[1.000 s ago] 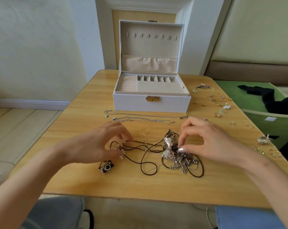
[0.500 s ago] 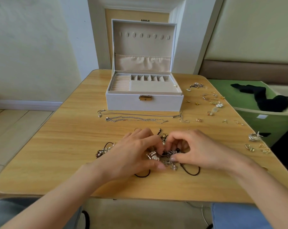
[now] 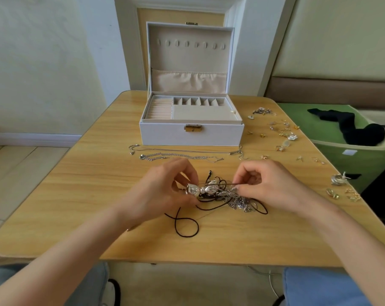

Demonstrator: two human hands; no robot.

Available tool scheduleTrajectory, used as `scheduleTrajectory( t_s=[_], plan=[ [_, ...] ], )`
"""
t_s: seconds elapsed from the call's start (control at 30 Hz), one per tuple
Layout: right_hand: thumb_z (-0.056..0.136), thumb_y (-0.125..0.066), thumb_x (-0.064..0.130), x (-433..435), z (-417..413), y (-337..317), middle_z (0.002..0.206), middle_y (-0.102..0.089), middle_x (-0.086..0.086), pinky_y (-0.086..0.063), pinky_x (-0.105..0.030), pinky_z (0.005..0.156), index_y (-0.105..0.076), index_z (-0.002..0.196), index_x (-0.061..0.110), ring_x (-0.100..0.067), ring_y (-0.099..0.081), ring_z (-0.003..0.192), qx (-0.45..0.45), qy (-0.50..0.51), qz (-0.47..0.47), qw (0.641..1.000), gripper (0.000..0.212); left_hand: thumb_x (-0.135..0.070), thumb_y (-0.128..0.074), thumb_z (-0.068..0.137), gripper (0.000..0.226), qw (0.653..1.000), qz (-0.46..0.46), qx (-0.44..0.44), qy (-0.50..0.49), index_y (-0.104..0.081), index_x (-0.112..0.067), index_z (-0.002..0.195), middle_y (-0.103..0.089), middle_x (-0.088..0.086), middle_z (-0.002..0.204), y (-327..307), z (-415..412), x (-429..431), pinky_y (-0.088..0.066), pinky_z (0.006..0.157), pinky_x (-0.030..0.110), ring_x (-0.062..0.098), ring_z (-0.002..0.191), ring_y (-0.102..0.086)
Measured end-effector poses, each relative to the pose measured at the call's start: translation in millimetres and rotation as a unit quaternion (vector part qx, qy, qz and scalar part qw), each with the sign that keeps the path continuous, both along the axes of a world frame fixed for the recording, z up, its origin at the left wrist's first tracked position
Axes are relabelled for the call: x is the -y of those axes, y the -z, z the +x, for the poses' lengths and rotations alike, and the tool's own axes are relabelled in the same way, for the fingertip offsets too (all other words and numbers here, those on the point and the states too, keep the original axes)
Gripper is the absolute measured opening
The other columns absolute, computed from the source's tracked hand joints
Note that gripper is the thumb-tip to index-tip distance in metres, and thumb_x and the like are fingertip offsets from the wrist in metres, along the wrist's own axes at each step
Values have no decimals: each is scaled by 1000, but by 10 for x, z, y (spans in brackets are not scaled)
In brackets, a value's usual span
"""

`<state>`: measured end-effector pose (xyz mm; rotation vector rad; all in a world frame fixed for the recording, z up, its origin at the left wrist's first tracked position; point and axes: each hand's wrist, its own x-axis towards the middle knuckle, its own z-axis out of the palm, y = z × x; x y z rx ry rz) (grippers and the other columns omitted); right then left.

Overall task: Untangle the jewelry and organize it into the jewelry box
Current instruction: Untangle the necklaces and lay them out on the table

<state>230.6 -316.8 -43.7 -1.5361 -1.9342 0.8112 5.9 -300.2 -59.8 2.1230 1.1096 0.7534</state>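
A tangle of black cords and silver pendants (image 3: 222,195) lies on the wooden table (image 3: 81,195) between my hands. My left hand (image 3: 162,191) pinches the tangle at its left end, beside a shiny silver pendant (image 3: 192,190). My right hand (image 3: 269,184) pinches a thin strand at the right end, and the strand runs taut between both hands. A loop of black cord (image 3: 185,226) trails toward me. The white jewelry box (image 3: 191,133) stands open behind, with its lid upright and its beige compartments showing.
Two silver chains (image 3: 176,154) lie stretched out in front of the box. Several small earrings and charms (image 3: 282,133) are scattered on the table's right side, with silver hoops (image 3: 338,180) near the right edge. A green bin (image 3: 350,146) with black cloth stands to the right.
My hands have drawn apart and lifted slightly, pulling a strand taut out of the tangle. The silver pendant and a black cord loop that the hands covered are now exposed.
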Motion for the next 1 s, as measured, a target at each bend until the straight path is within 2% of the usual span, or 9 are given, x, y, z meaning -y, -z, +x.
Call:
scheduleTrajectory(
  t_s=[0.2,0.37,0.47,0.6,0.7,0.77,0.9,0.97,1.0],
  plan=[
    [79,-72,13,-39,52,22,73,-68,-3,-47,-23,66,-67,77,11,-5,-57,64,-50,56,-9,997,6,-10,-82,68,24,999,-30,15,31,-64,-18,83,-67,-6,85,-45,-52,-24,-46,62,16,2,76,-60],
    [80,-70,10,-56,70,32,75,-66,6,-43,-13,63,-68,79,24,-4,-55,67,17,36,-11,999,15,-8,-75,70,23,983,-123,132,24,-64,-7,90,-66,-8,69,-119,-53,-14,-46,60,14,2,63,-61],
    [83,-65,8,-6,15,-22,88,-68,7,-42,-11,65,-67,94,27,-5,-54,75,-62,3,40,997,22,-17,-70,66,28,962,-176,210,14,-62,-6,91,-68,3,78,-142,-65,-16,-52,65,19,13,73,-67],
    [75,-69,25,33,-111,-64,94,-72,6,-44,-22,69,-61,105,27,-8,-55,76,-140,-62,-3,988,32,-16,-64,71,26,940,-218,263,16,-57,-5,93,-70,1,77,-138,-22,-1,-53,65,18,13,74,-67],
    [75,-78,16,10,-165,-5,92,-72,6,-38,-13,61,-59,103,31,-3,-53,69,-74,-83,-15,994,37,-11,-63,77,20,910,-258,323,27,-55,-5,94,-70,2,74,-148,-16,7,-53,62,18,14,72,-67],
    [72,-79,12,4,-174,27,88,-69,9,-43,-16,64,-62,95,32,-4,-54,70,-11,-94,1,996,35,-12,-64,83,14,892,-274,357,43,-54,-8,92,-71,5,83,-161,-36,-4,-54,65,20,17,79,-69],
    [70,-80,10,1,-146,28,85,-64,13,-42,-14,67,-68,86,32,-3,-51,74,57,-90,20,994,30,-20,-59,82,16,876,-274,389,81,-50,-10,91,-70,10,98,-193,-96,-52,-54,85,31,26,103,-66],
    [69,-82,16,-8,-109,36,88,-61,14,-41,-13,69,-69,86,33,-1,-52,78,74,-93,14,993,27,-21,-60,83,19,841,-292,444,105,-48,-8,90,-68,8,86,-215,-117,-56,-53,90,39,27,95,-68],
    [69,-82,21,-11,-91,39,90,-60,15,-39,-12,70,-69,86,34,1,-51,80,86,-95,8,992,26,-21,-56,85,16,826,-298,466,104,-48,-8,89,-65,5,78,-232,-122,-46,-55,85,38,23,82,-70]
  ],
)
